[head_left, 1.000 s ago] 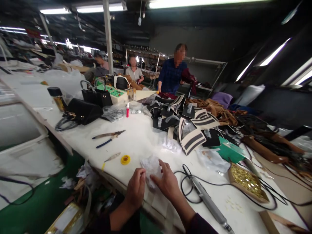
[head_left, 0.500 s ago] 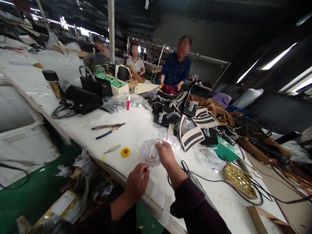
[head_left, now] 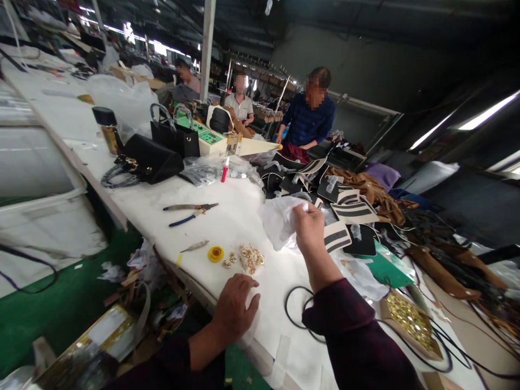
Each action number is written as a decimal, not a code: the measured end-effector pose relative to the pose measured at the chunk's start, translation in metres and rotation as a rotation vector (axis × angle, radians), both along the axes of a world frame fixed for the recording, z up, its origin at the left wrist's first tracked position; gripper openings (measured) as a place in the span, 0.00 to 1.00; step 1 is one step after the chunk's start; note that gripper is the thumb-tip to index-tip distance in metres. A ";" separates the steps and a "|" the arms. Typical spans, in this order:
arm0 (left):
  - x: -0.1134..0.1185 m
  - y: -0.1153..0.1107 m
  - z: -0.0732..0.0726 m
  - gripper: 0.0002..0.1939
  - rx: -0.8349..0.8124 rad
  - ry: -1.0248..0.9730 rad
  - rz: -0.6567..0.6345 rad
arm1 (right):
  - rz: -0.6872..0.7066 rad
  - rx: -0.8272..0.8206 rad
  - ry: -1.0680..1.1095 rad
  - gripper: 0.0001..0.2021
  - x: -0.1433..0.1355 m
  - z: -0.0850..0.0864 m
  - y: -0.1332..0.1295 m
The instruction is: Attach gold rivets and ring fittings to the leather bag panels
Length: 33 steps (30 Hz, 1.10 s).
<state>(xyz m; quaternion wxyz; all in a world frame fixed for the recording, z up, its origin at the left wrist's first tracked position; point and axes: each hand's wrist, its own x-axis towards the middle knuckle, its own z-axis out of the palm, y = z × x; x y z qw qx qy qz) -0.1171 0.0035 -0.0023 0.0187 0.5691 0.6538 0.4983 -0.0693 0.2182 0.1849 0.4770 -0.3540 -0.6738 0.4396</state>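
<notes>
My right hand [head_left: 310, 227] pinches a crumpled, translucent white plastic bag [head_left: 278, 222] and holds it over the table toward the heap of pieces. Small gold metal fittings [head_left: 251, 259] lie in a loose pile on the white table, with a few more just to the left. Close in front of that pile is my left hand [head_left: 238, 303], palm down near the table edge, thumb apart from the fingers and nothing held. A yellow ring-shaped roll [head_left: 215, 253] rests left of the fittings, beside a thin pointed tool [head_left: 195, 246].
Pliers [head_left: 190, 212] lie open farther left, near black handbags [head_left: 152, 160] and a red-capped bottle [head_left: 225, 170]. Striped black-and-beige pieces [head_left: 355, 208] heap up behind my right hand. At right stand a box of gold parts [head_left: 410, 319] and black cables [head_left: 290, 309]. A co-worker [head_left: 311, 116] stands across the table.
My right hand has moved up and right with the bag, away from my left hand. Gold fittings now show on the table where the bag was. The view has shifted slightly.
</notes>
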 end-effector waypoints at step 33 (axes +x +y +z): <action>0.001 -0.013 0.009 0.09 -0.024 0.126 -0.186 | 0.571 0.521 -1.150 0.10 0.009 -0.115 -0.075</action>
